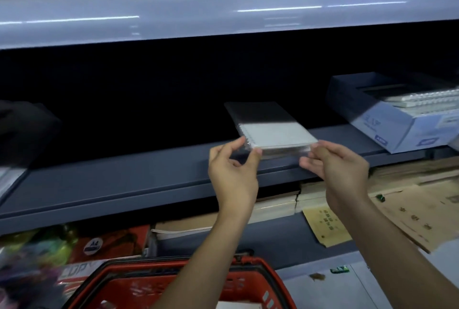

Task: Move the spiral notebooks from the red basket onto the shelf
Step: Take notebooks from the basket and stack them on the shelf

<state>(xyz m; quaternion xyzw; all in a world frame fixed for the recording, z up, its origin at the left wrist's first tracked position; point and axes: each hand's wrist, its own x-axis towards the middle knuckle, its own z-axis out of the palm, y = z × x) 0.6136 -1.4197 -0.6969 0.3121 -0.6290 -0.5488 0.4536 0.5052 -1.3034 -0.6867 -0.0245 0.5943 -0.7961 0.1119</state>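
The left hand (232,172) pinches the coil-side near corner of the wrapped spiral notebooks (273,132). The stack lies half on the shelf (124,184), its long axis running away into the dark. The right hand (340,172) seems to pinch the other near corner, equally close.

Red basket (250,281) — grey-blue shelf (124,184)

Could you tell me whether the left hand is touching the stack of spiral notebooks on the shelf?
Touching: in the head view, the left hand's thumb and fingers pinch the stack of spiral notebooks at its near-left corner.
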